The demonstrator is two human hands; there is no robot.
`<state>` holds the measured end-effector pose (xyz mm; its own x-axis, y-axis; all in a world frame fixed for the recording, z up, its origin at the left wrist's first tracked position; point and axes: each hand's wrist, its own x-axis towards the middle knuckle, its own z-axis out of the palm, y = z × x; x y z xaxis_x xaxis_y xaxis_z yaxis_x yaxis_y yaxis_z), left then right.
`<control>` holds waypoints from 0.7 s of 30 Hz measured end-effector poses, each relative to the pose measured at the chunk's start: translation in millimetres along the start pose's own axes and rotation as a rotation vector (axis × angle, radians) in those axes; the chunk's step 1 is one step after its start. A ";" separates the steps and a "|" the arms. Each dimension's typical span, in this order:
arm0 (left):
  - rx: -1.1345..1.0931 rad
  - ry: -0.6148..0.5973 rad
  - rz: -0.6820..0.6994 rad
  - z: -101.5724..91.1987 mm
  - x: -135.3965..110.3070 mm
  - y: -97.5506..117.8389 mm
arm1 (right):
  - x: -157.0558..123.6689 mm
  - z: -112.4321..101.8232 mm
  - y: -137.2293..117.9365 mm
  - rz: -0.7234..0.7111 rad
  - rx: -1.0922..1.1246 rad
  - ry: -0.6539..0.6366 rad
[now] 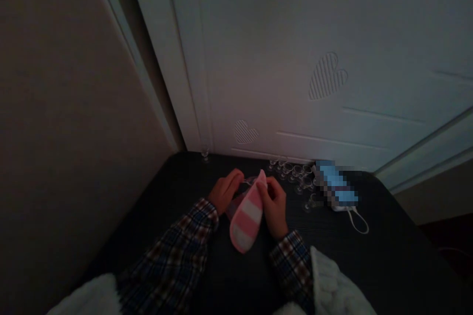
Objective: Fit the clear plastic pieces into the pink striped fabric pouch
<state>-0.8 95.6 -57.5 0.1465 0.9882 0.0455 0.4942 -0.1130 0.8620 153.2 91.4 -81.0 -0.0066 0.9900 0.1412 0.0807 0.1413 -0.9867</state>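
A pink-and-white striped cloth piece (247, 221), rounded at its lower end and pointed at the top, hangs over the middle of a dark table. My right hand (274, 204) pinches it near its upper tip, thumb on the front. Left of the cloth, my left hand (225, 191) has its fingers bent and pressed together. By those fingertips shows a clear ring-like edge (250, 179), partly behind the cloth. A dim pinkish part (232, 207) lies between the left hand and the cloth; what the left fingers hold is hard to make out.
Several small clear pieces with rings and round bases (293, 172) cluster at the table's back edge. One more clear piece (205, 154) stands at the back left. A lit phone (336, 184) with a white strap (360, 221) lies right. White panelling (258, 59) rises behind the dark table (158, 192).
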 end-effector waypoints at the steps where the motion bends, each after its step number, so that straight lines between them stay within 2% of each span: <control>1: -0.024 -0.013 -0.014 1.3 3.1 -4.3 | 3.7 2.4 2.9 -0.022 -0.018 0.026; 7: -0.183 0.009 -0.087 10.8 15.2 -26.4 | 17.5 7.0 10.3 -0.036 -0.018 0.076; 15: -0.734 -0.133 -0.351 14.2 11.4 -32.1 | 16.0 10.7 1.1 0.072 0.139 0.064; 21: -0.867 -0.023 -0.277 5.6 10.8 -32.2 | 15.6 9.2 -1.8 0.088 0.129 -0.044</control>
<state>-10.3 109.3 -87.5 0.1403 0.9649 -0.2218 -0.3019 0.2550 0.9186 143.8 106.5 -77.8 -0.0485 0.9974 0.0528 -0.0456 0.0506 -0.9977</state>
